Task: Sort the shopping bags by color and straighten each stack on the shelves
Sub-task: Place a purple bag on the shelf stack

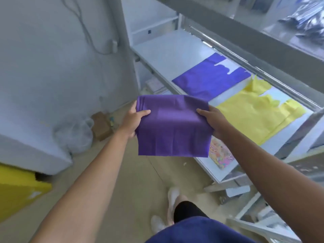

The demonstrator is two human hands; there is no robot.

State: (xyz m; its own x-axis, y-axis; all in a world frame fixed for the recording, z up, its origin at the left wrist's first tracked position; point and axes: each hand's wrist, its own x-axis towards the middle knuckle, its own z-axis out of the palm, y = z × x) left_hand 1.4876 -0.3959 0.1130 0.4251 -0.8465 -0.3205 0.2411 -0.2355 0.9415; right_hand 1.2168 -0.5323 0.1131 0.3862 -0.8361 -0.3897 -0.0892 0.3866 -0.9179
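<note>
I hold a folded stack of purple bags (pixel 172 127) in front of me, just short of the shelf's front edge. My left hand (pixel 133 120) grips its left side with the thumb on top. On the right side, my right hand (pixel 213 121) grips it the same way. The stack's near half hangs down over the floor. On the white shelf (pixel 168 50) a blue-purple bag (pixel 208 78) lies flat, handles towards the back. Beside it on the right lies a yellow bag (pixel 257 114), slightly rumpled.
A colourful patterned bag (pixel 221 155) lies on the lower shelf under my right hand. A yellow bag (pixel 15 190) hangs at the far left below a white box. A clear plastic bag (pixel 77 135) and cardboard (pixel 101 125) sit on the floor by the wall.
</note>
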